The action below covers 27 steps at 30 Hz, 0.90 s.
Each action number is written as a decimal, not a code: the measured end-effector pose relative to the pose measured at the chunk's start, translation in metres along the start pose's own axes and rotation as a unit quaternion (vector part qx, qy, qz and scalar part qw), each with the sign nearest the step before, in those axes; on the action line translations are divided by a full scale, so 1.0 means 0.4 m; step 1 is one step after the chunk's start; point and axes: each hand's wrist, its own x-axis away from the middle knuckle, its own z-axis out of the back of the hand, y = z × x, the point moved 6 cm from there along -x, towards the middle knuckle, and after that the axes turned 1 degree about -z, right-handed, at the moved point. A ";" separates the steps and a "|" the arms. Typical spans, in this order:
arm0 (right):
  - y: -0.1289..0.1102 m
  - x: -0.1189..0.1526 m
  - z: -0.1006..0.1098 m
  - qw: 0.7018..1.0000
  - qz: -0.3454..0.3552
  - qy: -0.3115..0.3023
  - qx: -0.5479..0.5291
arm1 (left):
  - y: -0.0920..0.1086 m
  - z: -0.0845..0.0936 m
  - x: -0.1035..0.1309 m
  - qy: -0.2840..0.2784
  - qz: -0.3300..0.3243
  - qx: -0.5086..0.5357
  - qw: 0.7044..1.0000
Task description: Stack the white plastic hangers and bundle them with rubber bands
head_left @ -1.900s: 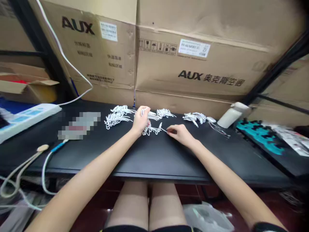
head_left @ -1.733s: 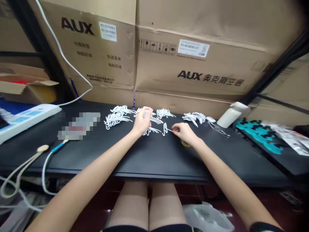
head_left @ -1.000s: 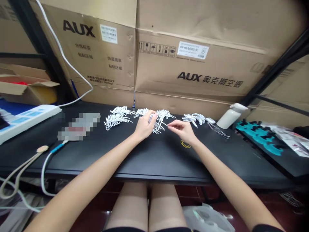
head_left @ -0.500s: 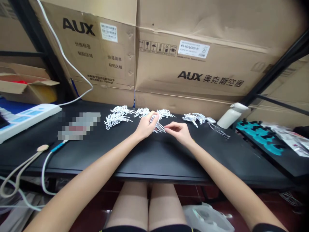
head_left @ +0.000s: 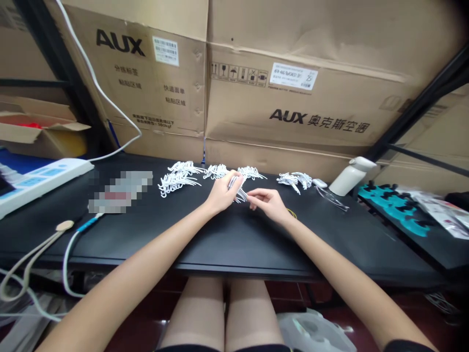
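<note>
My left hand (head_left: 222,191) is closed round a bunch of thin white wire hooks (head_left: 240,193), held just above the black table. At the bunch's lower right ends, the thumb and fingertips of my right hand (head_left: 270,203) pinch the wires. Behind my hands lie heaps of similar white hooks: a pair at the left (head_left: 176,182), one in the middle (head_left: 215,170), and one partly behind my left hand (head_left: 250,172). Further right are small white bundles (head_left: 294,181). A yellow band (head_left: 292,213) shows by my right wrist.
A pale bottle (head_left: 351,176) leans at the back right, near a pair of glasses (head_left: 331,198) and teal parts (head_left: 395,208). On the left are a white power strip (head_left: 47,181), a cable (head_left: 69,244) and a pixelated item (head_left: 120,192). Large cartons (head_left: 286,132) stand behind the table (head_left: 234,244).
My right hand has shifted slightly left, closer to my left hand, along the ends of the white hooks. My left hand keeps its hold almost unmoved.
</note>
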 end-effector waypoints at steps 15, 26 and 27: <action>-0.043 0.034 -0.028 0.973 0.118 -0.003 0.200 | 0.013 -0.001 0.006 0.007 -0.040 -0.102 0.994; -0.009 0.012 0.007 0.988 0.081 0.058 0.120 | 0.004 0.015 -0.007 0.051 -0.016 -0.026 0.998; -0.004 0.009 0.014 0.988 0.076 0.066 0.118 | -0.004 0.020 -0.011 0.065 -0.002 0.004 0.998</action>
